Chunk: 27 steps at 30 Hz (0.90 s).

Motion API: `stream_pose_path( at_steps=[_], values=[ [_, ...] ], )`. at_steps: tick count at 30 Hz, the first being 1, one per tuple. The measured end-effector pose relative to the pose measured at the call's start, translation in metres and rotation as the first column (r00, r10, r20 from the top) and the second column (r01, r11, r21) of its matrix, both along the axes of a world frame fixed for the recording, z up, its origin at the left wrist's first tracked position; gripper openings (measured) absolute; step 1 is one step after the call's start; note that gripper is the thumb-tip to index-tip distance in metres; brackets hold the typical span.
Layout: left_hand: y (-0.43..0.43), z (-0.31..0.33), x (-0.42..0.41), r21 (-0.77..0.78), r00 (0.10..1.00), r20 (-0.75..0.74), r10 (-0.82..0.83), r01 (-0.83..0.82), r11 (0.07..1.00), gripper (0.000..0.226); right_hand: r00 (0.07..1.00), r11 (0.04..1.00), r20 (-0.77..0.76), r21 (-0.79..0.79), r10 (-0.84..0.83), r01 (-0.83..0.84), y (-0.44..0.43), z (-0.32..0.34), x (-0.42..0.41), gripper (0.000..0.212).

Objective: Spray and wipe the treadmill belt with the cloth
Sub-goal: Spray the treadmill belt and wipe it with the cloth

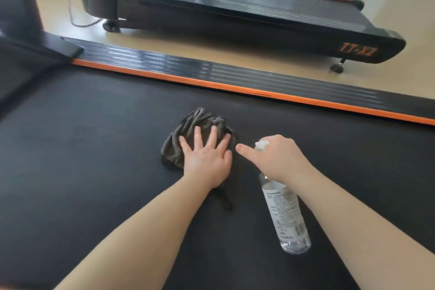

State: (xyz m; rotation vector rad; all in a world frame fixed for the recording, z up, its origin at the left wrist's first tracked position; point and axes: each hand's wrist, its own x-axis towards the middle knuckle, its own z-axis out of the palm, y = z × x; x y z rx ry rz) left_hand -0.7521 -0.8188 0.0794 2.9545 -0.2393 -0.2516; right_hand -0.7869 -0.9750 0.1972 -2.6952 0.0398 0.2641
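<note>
Pressing cloth (202, 122) flat on belt (94, 148) with left hand (207, 155), fingers spread straight. Gripping bottle (287, 214) by its top with right hand (275, 158), index finger sticking out, just beside cloth.

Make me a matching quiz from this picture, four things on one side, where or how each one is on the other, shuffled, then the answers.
1 cloth
2 spray bottle
3 orange trim
4 left hand

A runs along the far edge of the belt
B gripped by the right hand
C pressed flat on the cloth
D crumpled on the belt

Pairs: 1-D, 2-B, 3-A, 4-C
</note>
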Motion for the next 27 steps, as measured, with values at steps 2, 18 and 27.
stream_pose_path(
  at_steps=[2, 18, 27],
  values=[
    [0.002, 0.004, -0.013, 0.009, 0.976, 0.020, -0.217, 0.217, 0.976, 0.057, 1.000, 0.998, -0.001, 0.065, -0.018, 0.018, 0.020, 0.001, 0.011, 0.064],
    [0.091, 0.006, 0.034, 0.037, 0.993, -0.034, 0.114, -0.113, 0.993, 0.069, 0.991, 0.993, 0.070, -0.053, 0.110, -0.106, 0.124, -0.008, 0.046, 0.070],
    [0.066, 0.008, 0.018, 0.034, 0.905, 0.051, -0.423, 0.422, 0.906, 0.072, 0.999, 0.996, -0.018, 0.082, 0.036, -0.035, 0.137, 0.007, 0.052, 0.060]
  ],
)
